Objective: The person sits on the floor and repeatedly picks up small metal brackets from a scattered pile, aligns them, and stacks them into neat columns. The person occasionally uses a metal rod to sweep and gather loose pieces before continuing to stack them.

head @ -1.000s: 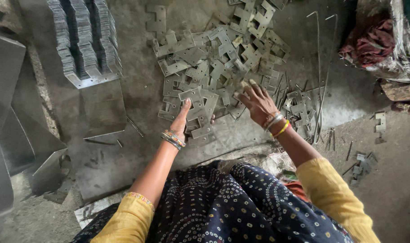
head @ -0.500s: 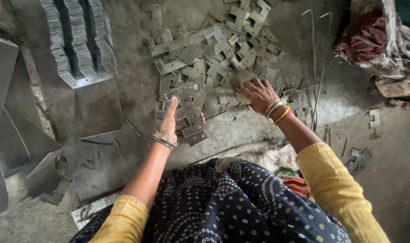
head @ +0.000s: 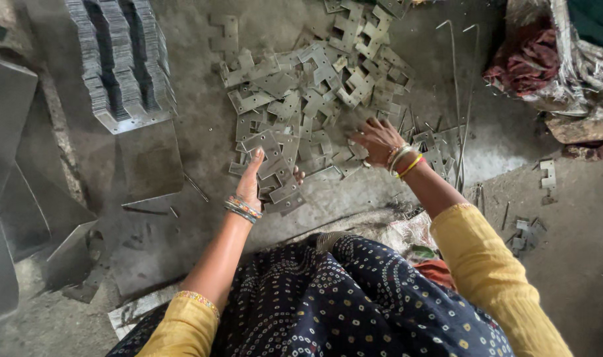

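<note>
A loose heap of flat grey notched metal plates (head: pixel 315 92) lies on the concrete floor in front of me. My left hand (head: pixel 254 180) grips a small bundle of these plates (head: pixel 275 165) at the heap's near left edge, thumb up against them. My right hand (head: pixel 377 140) rests palm down on the plates at the near right side of the heap, fingers spread and touching them. Both wrists wear bangles, and my sleeves are yellow.
Neat rows of stacked plates (head: pixel 120 63) stand on a metal sheet (head: pixel 149 162) at the far left. More grey sheets (head: pixel 10 198) lean at the left. Thin bent wire rods (head: pixel 461 99) lie right of the heap. Crumpled cloth and sacks (head: pixel 546 63) sit far right.
My left hand has closed on a bundle of plates at the near edge of the heap. My right hand stayed on the plates, shifting slightly.
</note>
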